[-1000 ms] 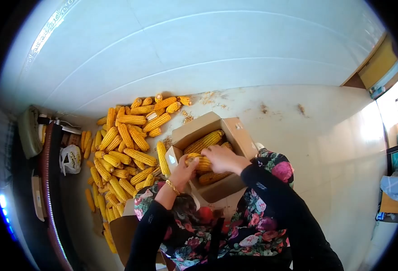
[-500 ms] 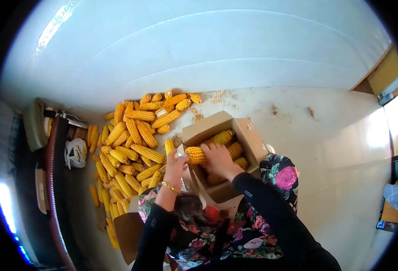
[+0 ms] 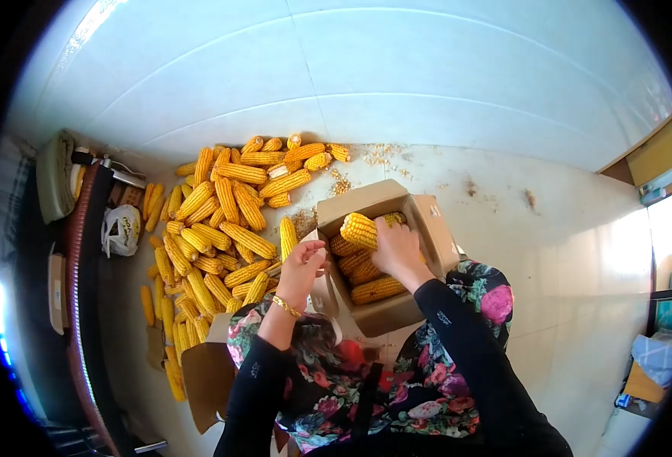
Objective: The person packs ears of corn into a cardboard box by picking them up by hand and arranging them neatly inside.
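Note:
Over the open cardboard box (image 3: 360, 199), my right hand (image 3: 398, 251) grips an ear of corn (image 3: 359, 230) whose free end points left. Several more ears (image 3: 378, 289) lie inside the box beneath it. My left hand (image 3: 302, 273), with a gold bracelet at the wrist, hovers by the box's left flap (image 3: 324, 295). Its fingers are loosely bent and apart, and I see nothing in them. A single ear of corn (image 3: 288, 238) lies just beyond that hand, at the edge of a big pile of yellow ears (image 3: 225, 236) on the floor.
A second cardboard box (image 3: 205, 381) stands at my left knee. Loose kernels (image 3: 340, 183) are scattered on the floor near the wall. A white plastic bag (image 3: 121, 231) sits left of the pile, beside a dark red-edged piece of furniture (image 3: 84, 266). Shelving with items is at far right.
My right hand has raised the ear of corn and shifted it right, away from my left hand, which has come off it. More ears inside the box now show. The camera view has shifted slightly.

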### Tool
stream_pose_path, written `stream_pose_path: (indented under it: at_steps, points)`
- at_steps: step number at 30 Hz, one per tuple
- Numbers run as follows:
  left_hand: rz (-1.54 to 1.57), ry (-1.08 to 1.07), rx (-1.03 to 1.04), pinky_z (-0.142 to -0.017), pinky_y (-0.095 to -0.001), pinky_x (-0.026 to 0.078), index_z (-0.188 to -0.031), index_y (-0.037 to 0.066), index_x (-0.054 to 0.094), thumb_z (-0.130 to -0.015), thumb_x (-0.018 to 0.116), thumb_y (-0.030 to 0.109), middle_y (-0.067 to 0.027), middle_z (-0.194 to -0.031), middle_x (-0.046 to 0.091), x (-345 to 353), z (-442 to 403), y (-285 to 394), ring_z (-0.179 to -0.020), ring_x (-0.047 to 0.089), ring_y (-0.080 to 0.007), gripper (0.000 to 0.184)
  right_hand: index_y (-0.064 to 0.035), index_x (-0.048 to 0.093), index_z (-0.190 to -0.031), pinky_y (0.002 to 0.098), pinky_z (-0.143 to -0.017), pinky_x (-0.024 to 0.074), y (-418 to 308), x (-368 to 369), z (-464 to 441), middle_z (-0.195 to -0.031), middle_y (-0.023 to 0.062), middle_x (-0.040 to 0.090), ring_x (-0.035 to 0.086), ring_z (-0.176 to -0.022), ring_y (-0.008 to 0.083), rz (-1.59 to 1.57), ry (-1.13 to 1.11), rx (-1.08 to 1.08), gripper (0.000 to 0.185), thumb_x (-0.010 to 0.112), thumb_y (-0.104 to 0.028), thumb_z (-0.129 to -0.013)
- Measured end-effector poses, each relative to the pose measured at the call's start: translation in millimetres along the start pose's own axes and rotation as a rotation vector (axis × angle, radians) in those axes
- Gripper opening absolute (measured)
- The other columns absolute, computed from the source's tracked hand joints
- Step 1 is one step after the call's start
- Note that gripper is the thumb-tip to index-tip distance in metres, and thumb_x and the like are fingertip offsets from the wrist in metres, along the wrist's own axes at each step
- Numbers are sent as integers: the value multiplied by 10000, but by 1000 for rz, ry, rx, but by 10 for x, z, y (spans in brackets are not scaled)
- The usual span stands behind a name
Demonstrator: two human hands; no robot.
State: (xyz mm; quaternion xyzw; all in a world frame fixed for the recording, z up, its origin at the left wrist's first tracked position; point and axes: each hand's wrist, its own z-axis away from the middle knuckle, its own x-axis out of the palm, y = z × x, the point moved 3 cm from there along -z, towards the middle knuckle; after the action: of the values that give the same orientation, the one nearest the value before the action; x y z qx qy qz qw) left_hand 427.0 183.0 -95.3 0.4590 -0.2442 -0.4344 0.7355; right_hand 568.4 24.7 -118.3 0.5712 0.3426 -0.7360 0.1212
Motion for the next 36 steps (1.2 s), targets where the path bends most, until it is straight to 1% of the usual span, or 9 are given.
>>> stream_pose_path:
  at_steps: [4, 6, 7, 12, 15, 24, 26, 28, 36]
  points:
    - [-45, -15, 7, -751, -259, 487, -1189, 38, 559, -960, 562, 184, -59, -1044, 634, 35, 0, 19, -865, 622, -131, 272, 11, 508, -1135, 489, -784, 501, 177, 315, 62, -932, 189, 631, 634, -853, 378, -403, -112, 413, 485, 726, -231, -775]
    - [-67, -25, 16, -745, -255, 487, -1186, 31, 559, -962, 560, 185, -52, -1022, 637, 51, -19, 16, -855, 620, -124, 273, 63, 518, -1110, 434, -735, 536, 239, 711, 152, -968, 167, 633, 653, -825, 314, -1541, -306, 797, 450, 708, -241, -839]
    - [-85, -37, 24, -743, -252, 486, -1183, 28, 560, -961, 559, 182, -48, -1012, 638, 62, -22, 20, -846, 618, -119, 270, 78, 539, -1091, 422, -691, 539, 265, 807, 189, -1001, 161, 627, 644, -821, 261, -1676, -229, 832, 375, 678, -192, -870]
    - [-122, -70, 54, -736, -244, 481, -1174, 17, 567, -958, 559, 175, -39, -994, 638, 129, -3, 44, -823, 611, -105, 267, 82, 472, -1220, 500, -730, 538, 362, 1047, 97, -1095, 198, 599, 625, -912, 310, -1617, -49, 837, 476, 657, -207, -891]
    - [-129, -40, 58, -709, -227, 495, -1142, 1, 593, -921, 579, 100, -23, -891, 620, 181, 4, 75, -771, 600, -96, 243, 40, 348, -1332, 555, -841, 504, 369, 1142, 86, -1349, 243, 394, 505, -1115, 423, -1747, -223, 988, 591, 614, -271, -905]
    - [-258, -75, 176, -719, -243, 490, -1129, 7, 608, -913, 615, 156, -35, -910, 644, 214, -40, 39, -767, 593, -93, 262, 7, 522, -1231, 506, -891, 467, 411, 1166, -9, -1102, 191, 605, 582, -997, 342, -1176, -393, 806, 442, 645, -189, -854]
    - [-281, 47, 256, -708, -235, 489, -1122, 18, 618, -910, 618, 150, -30, -919, 650, 167, -14, 112, -767, 586, -85, 250, 12, 566, -1187, 451, -872, 485, 384, 956, -8, -1001, 164, 638, 606, -928, 274, -1032, -406, 769, 395, 641, -182, -850]
    - [-243, 135, 363, -736, -243, 503, -1146, 19, 609, -917, 609, 101, -35, -979, 642, 26, 17, 193, -816, 602, -105, 243, 68, 597, -1060, 365, -774, 492, 288, 486, -53, -943, 209, 659, 644, -875, 280, -623, 17, 292, 360, 622, -223, -850]
    - [-174, 1033, 706, -928, -278, 447, -1272, -26, 501, -951, 575, 93, -103, -1147, 585, -1521, 1283, -59, -1037, 564, -175, 350, -23, 620, -1135, 339, -777, 503, 504, -706, 365, -961, 154, 683, 661, -891, 260, -847, -82, -35, 323, 613, -237, -894]
